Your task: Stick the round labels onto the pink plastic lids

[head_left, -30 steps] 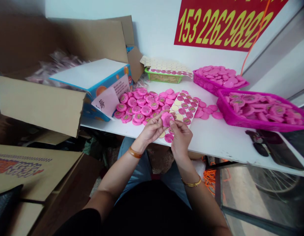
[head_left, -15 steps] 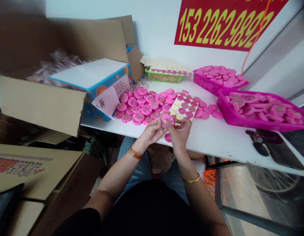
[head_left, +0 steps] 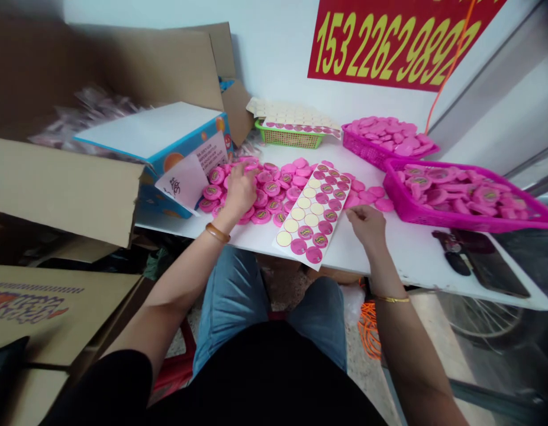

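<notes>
My left hand (head_left: 241, 189) is over the pile of round pink plastic cases (head_left: 271, 188), several of which carry round labels. Its fingers bend down among the cases, so a grip cannot be made out. A sheet of round stickers (head_left: 316, 216) lies slanted across the table, partly over the pile's right side; pink stickers remain on it beside bare cream circles. To the right of this sheet, my right hand (head_left: 368, 225) hovers with thumb and fingers pinched together. Whatever may be between those fingertips is hidden. Loose pink discs (head_left: 375, 192) lie just beyond it.
Magenta baskets (head_left: 400, 204) of pink pieces stand at the right. A green basket (head_left: 292, 137) bearing sticker sheets is at the back. At left are a blue box (head_left: 189, 157) and an open carton (head_left: 65, 189). A phone (head_left: 496, 263) rests near the right table edge.
Both hands held a pink case together over the sticker sheet; they have parted. My left hand has moved left to the pile, my right hand right of the sheet, uncovering it.
</notes>
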`<move>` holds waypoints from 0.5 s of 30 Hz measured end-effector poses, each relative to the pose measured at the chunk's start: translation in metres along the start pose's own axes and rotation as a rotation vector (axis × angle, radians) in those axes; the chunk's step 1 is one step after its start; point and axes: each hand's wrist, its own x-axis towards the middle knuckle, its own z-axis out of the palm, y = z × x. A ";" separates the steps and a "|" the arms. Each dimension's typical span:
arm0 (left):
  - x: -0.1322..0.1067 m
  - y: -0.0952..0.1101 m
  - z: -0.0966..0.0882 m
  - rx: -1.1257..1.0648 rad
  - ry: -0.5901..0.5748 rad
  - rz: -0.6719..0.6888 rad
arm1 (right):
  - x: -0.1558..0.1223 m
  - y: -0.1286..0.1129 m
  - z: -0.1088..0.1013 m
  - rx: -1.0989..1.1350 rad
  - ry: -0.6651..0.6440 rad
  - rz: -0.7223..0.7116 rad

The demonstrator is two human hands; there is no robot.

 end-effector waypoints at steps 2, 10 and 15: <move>-0.024 0.018 0.012 -0.031 -0.080 -0.066 | -0.015 -0.007 0.004 0.097 -0.072 -0.013; -0.094 0.054 0.053 -0.550 -0.354 -0.421 | -0.077 -0.025 0.028 0.402 -0.243 0.059; -0.081 0.064 0.063 -1.060 -0.814 -0.632 | -0.081 -0.026 0.024 0.382 -0.149 0.006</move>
